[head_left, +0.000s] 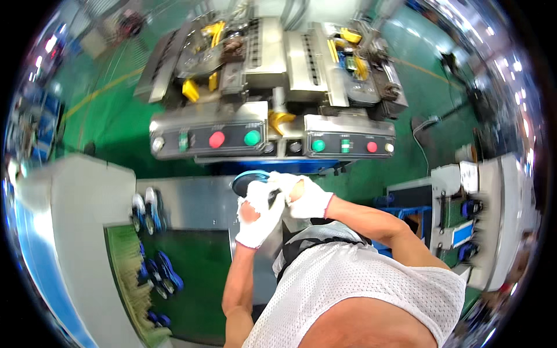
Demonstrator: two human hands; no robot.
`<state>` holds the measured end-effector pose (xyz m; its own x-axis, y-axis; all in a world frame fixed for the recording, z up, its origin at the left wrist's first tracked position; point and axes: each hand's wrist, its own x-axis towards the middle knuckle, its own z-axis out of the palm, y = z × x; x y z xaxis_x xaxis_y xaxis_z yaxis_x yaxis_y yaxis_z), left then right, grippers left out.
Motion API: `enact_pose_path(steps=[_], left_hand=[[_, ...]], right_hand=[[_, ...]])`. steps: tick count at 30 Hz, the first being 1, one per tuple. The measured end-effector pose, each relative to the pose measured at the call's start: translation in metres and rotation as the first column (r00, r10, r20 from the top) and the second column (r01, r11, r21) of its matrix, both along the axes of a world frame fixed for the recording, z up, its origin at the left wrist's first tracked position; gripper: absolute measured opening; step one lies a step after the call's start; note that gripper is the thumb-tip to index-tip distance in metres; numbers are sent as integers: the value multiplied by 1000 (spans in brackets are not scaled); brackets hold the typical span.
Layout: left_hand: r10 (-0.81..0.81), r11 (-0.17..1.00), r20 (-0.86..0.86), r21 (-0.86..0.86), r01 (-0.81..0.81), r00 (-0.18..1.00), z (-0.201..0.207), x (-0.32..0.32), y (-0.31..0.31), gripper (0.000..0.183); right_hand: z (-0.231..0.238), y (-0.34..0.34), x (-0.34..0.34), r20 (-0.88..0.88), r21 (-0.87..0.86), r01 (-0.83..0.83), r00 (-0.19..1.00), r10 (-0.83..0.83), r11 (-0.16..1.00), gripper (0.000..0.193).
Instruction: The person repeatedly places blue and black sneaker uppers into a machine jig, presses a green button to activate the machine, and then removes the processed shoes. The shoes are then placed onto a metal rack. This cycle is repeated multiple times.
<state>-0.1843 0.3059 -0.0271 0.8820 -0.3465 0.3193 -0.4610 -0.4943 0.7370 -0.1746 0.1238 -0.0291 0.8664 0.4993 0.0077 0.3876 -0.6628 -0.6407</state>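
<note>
In front of my body, both hands wear white work gloves and are closed around a dark shoe (pixel 242 184) with a light blue edge. Its rounded end points away to the left; most of the rest is hidden behind the gloves. My left hand (pixel 259 219) grips it from below and from the left. At its other side, my right hand (pixel 303 196) has its fingers bent over it, close to the left fingers. Just beyond my hands is a two-station machine (pixel 278 69) with metal blocks and yellow parts.
Two control panels (pixel 209 139) with red and green buttons front the machine. At left, a metal shelf (pixel 191 200) carries a pair of shoes (pixel 149 210). More blue-black shoes (pixel 165 272) lie on a green conveyor belt (pixel 197 290). Grey equipment (pixel 490 226) stands at right.
</note>
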Motion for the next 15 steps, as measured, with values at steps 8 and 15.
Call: enact_pose_path(steps=[8,15], left_hand=[[-202,959,199,-159,235,959,81,132,-226,49],[-84,994,-190,-78,70,978,-17,269,-412,62]], right_hand=[[38,-224,-64,-744,529,826,561,-362,194,52],[-16,-309,-103,-763,592,757,415,-496,-277,30]])
